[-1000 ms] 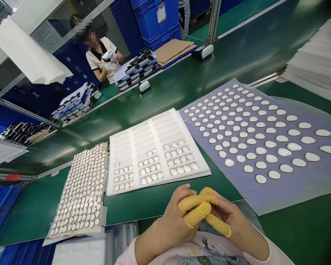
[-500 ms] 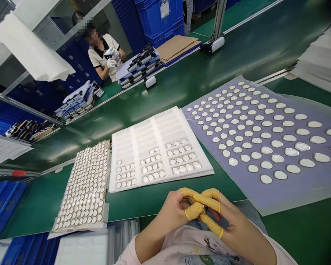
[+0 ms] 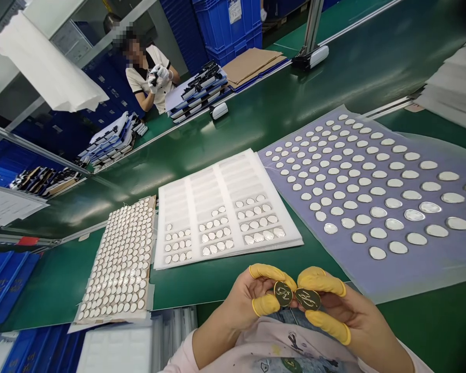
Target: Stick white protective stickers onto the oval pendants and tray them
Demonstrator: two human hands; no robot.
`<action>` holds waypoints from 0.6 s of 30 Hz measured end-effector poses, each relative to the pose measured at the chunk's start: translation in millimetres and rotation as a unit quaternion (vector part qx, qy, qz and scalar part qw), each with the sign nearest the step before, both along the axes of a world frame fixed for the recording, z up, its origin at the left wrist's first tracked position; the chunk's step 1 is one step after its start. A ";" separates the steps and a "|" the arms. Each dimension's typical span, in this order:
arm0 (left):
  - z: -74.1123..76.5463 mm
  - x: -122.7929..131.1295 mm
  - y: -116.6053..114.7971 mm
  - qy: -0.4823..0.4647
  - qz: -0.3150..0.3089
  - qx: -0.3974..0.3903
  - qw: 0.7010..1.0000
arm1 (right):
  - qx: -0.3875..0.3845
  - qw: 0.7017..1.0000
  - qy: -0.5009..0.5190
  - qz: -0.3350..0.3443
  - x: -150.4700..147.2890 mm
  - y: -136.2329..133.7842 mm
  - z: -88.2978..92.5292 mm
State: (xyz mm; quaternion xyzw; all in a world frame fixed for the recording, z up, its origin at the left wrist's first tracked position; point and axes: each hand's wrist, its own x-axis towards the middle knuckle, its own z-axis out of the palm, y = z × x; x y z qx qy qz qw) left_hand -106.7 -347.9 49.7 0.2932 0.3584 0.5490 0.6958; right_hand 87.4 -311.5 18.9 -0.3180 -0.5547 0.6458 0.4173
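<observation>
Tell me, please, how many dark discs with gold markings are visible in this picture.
2: the left disc is pinched in the left hand, and the right disc in the right hand, beside it. Others may be hidden.

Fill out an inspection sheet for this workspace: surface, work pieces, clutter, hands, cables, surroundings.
Surface: green bench.
Work pieces: left disc and right disc, dark faces with gold-coloured markings; white pieces in rows on purple sheet, white tray and board.
Clutter: layered white sheets, far right.
Hands: left hand holds left disc, right hand holds right disc; yellow covers on fingers.
Cables: nothing seen.
Surroundings: co-worker with white gloves; blue crates.
</observation>
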 end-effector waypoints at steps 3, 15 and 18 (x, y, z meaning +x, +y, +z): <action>2.3 5.0 -0.3 -0.019 0.015 0.004 1.000 | -0.032 0.999 0.008 0.001 -2.9 -3.9 -1.0; -0.7 1.5 -0.7 0.049 -0.014 -0.009 0.999 | 0.009 1.000 -0.010 -0.024 -9.3 -9.7 -9.3; -2.2 3.9 -0.7 0.032 -0.001 -0.005 0.999 | 0.012 0.999 -0.010 -0.029 -10.2 -11.2 -12.4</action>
